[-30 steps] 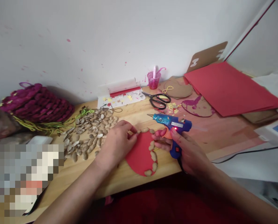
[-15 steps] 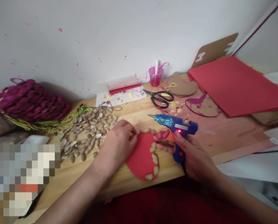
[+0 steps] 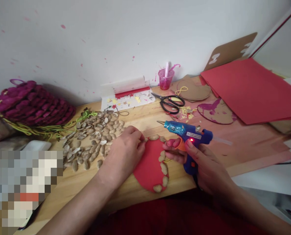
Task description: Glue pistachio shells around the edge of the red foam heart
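Note:
My right hand (image 3: 201, 160) is wrapped round a blue hot glue gun (image 3: 177, 128) with an orange trigger and a lit red light; its metal nozzle points left above the table. A red heart-shaped piece (image 3: 150, 163) lies flat below, with peanut shells (image 3: 164, 168) along its right and upper edges. At its upper left edge, my left hand (image 3: 129, 150) is closed, fingertips pinched on a peanut shell (image 3: 146, 139) that they partly hide. Loose peanut shells (image 3: 86, 151) lie spread out to the left of that hand.
Black scissors (image 3: 171, 102) and a pink-stained cup (image 3: 166, 80) stand toward the wall. Red sheets (image 3: 253, 91) and cardboard shapes (image 3: 191, 89) lie at right. A magenta scaly craft piece (image 3: 35, 104) sits at far left, near a sheet with star confetti (image 3: 128, 102).
The whole view has shifted slightly, so things at right appear a little further right. Both hands keep their holds, the left at the heart's edge and the right on the glue gun.

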Demonstrator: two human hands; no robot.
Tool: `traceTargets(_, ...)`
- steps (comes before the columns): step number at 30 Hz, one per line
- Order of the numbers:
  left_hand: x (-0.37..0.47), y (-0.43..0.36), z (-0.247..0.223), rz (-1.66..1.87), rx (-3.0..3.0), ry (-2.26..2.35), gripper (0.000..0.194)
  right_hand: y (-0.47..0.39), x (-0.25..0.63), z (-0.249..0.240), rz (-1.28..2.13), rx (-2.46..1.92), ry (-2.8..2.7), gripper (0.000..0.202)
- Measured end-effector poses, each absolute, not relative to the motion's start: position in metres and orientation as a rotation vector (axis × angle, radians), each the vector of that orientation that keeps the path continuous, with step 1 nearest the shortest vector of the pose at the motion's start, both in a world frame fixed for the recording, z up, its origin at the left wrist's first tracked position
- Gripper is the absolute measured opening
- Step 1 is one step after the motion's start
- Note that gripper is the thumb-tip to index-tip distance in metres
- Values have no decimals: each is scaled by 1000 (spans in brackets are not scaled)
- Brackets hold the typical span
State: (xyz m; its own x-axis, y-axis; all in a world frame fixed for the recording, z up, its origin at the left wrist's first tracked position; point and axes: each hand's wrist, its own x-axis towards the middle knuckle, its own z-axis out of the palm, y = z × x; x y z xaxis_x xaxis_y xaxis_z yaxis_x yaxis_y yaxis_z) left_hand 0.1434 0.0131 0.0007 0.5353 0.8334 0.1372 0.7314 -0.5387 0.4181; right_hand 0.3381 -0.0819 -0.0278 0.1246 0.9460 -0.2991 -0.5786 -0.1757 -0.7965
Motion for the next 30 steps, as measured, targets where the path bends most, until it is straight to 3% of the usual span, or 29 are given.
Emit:
traceTargets(6, 138, 11, -3, 477, 2460, 1275, 12, -81, 339, -27, 1451, -1051, -487, 20)
traceTargets(13, 126, 5, -5, 578, 2203, 1312, 33, -79, 340, -27, 1468, -1091, -490, 22)
traceTargets(21, 127, 3, -12, 633, 2233, 1313, 18, -80, 344, -30, 1442, -1171, -577, 24)
traceTargets(30, 130, 3, -12, 702, 2301, 1293, 14, -77, 341, -25, 1429, -1180, -552, 21)
